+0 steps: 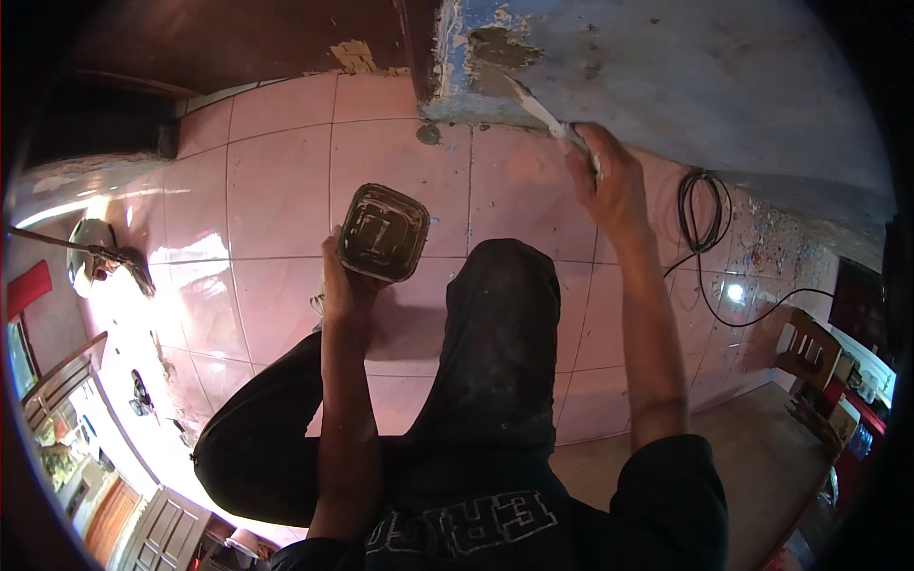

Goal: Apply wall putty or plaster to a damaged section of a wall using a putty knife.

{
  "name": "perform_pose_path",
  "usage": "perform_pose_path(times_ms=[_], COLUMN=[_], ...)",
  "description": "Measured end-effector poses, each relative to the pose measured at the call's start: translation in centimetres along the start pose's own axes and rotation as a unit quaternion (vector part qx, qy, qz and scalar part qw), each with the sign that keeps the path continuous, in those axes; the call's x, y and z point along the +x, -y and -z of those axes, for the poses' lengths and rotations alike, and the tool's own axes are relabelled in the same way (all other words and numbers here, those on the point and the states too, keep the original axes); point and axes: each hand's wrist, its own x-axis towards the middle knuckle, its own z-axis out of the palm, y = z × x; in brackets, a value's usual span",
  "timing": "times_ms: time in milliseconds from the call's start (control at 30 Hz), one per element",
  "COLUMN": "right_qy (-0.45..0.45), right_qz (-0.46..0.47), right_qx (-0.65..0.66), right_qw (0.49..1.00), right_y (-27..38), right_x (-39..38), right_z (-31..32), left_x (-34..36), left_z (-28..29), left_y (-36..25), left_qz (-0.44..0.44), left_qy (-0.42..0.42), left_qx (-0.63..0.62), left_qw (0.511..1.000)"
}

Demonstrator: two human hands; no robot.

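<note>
My right hand [609, 181] is closed round the handle of a putty knife [539, 110], which has a pale, smeared blade. The blade's tip meets the blue wall [666, 76] at the lower edge of a wet-looking grey-brown filler patch [500, 49], close to the wall's corner. In my left hand [345, 285] is a square, dark tub [415, 243], held from below and at its side, over the floor. Grey residue coats the inside of the tub. Most of my left fingers are hidden under it.
Pink tiles [276, 200] cover the floor, with a grey blob [429, 134] near the wall. A coiled black cable [703, 214] lies at right, near a wooden chair [807, 347]. My bent knee [505, 276] stands between my arms. Brown wood panelling [238, 38] is at far left.
</note>
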Motion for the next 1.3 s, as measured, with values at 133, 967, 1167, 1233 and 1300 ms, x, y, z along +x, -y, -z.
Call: perform_pose_path(times_ms=[133,967,1167,1233,1300], right_qy=[0.044,-0.021,0.016,0.02,0.021], right_qz=[0.061,0.061,-0.039,-0.025,-0.015], right_qx=[0.0,-0.059,-0.088,-0.07,-0.052], right_qw=[0.997,0.996,0.995,0.997,0.998], right_y=[-1.4,-2.8,-6.1,-4.8,-3.2], right_x=[4.0,5.7,0.7,0.0,0.7], right_z=[0.4,-1.0,3.7,3.8,2.9], left_x=[-0.2,-0.3,-0.5,-0.5,-0.2], left_z=[-1.0,-1.1,-0.7,-0.5,0.0], left_y=[0.0,0.0,0.4,0.8,0.7], left_qz=[0.007,0.006,0.008,0.016,0.016], left_qy=[-0.015,0.024,0.024,0.003,0.011], left_qx=[-0.001,0.004,0.011,0.001,0.001], left_qw=[1.0,1.0,1.0,1.0,1.0])
